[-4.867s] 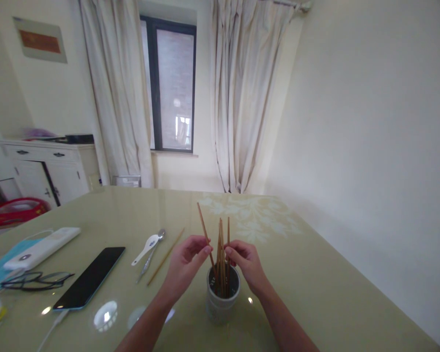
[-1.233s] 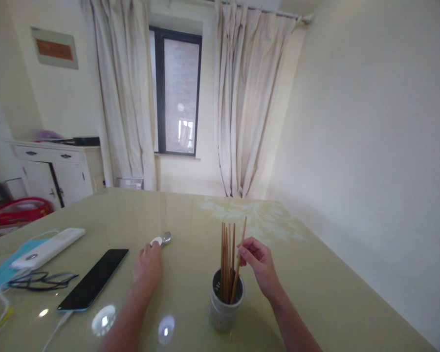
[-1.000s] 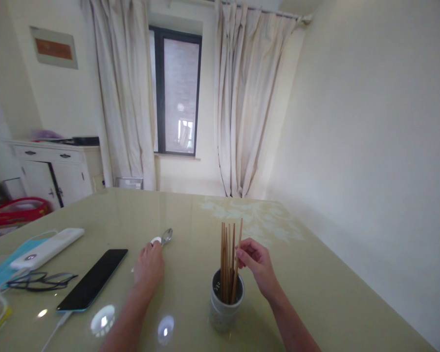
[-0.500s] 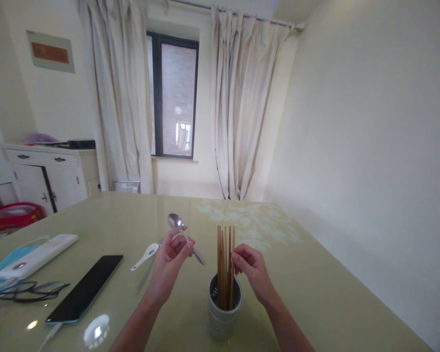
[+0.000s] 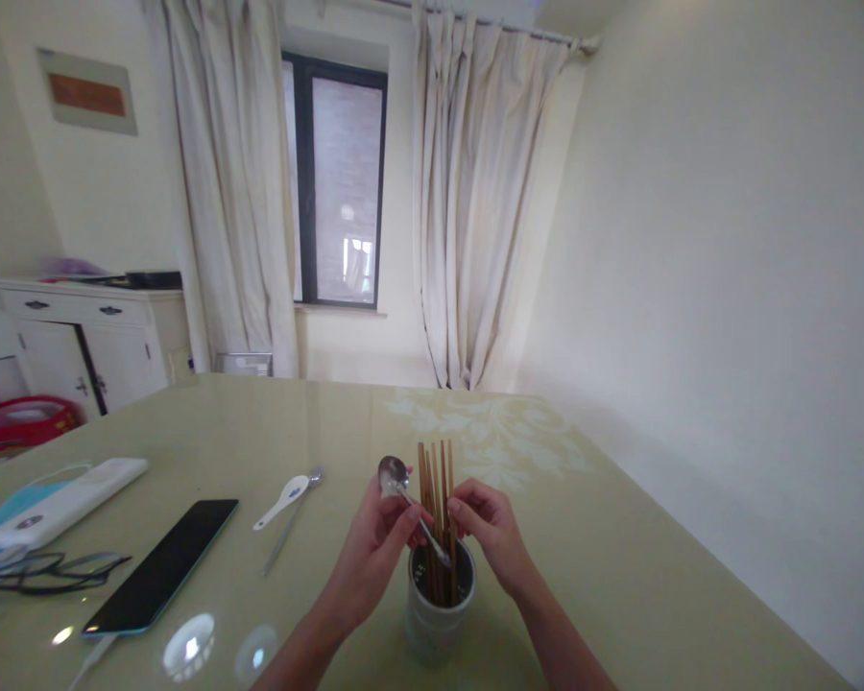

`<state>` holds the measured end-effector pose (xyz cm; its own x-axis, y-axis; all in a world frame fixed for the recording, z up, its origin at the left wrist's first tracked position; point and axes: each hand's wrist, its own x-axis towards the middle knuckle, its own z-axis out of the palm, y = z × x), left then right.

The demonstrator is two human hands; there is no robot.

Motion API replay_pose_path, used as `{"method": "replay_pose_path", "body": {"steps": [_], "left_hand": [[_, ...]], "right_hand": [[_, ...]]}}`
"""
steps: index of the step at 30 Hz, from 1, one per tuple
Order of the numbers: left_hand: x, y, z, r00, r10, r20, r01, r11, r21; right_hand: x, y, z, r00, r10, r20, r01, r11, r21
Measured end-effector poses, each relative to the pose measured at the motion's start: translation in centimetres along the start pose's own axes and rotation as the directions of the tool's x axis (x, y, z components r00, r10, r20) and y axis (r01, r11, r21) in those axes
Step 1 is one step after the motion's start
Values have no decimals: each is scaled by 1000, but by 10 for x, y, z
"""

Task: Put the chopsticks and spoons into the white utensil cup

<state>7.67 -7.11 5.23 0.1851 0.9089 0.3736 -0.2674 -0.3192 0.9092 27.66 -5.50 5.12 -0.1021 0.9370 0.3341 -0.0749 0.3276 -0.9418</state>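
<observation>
**Shiny spoon (image 5: 393, 472) held by the gray cup (image 5: 438, 624) of sticks (image 5: 433, 480)**

I see the left hand (image 5: 371, 547) pinching the shiny spoon by its handle, thumb and fingers closed on it. The round part is up on the left. The handle slants down to the right, in front of the sticks. Its low end is at the mouth of the cup, but from here I can't be sure if it dips inside.

The right hand (image 5: 493, 528) has its thumb and fingers pinched on a stick at the right side of the bunch. The brown sticks stand up in the cup, on the near part of the table (image 5: 640, 595).

To the left lie a white spoon (image 5: 286, 499) and, just beside it, a thin metal tool (image 5: 285, 539). More to the left is a black phone (image 5: 164, 566) with a white cord (image 5: 95, 662) at its near end. Past that are dark glasses (image 5: 54, 573) and a long white box (image 5: 68, 504).

Far off, pale curtains (image 5: 468, 192) hang on both sides of a window (image 5: 346, 182). A red basket (image 5: 25, 422) is on the far left.
</observation>
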Motion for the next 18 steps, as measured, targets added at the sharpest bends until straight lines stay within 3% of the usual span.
{"method": "replay_pose_path", "body": {"steps": [6, 12, 18], "left_hand": [[1, -6, -4, 998, 65, -24, -58, 971, 232], [2, -8, 0, 990, 102, -97, -70, 957, 282], [-1, 0, 5, 974, 227, -11, -195, 861, 470]], "right_hand": [[1, 6, 1, 1000, 5, 14, -5, 1000, -2], [-1, 7, 3, 1000, 24, 17, -24, 1000, 13], [0, 7, 4, 1000, 6, 6, -6, 1000, 6]]}}
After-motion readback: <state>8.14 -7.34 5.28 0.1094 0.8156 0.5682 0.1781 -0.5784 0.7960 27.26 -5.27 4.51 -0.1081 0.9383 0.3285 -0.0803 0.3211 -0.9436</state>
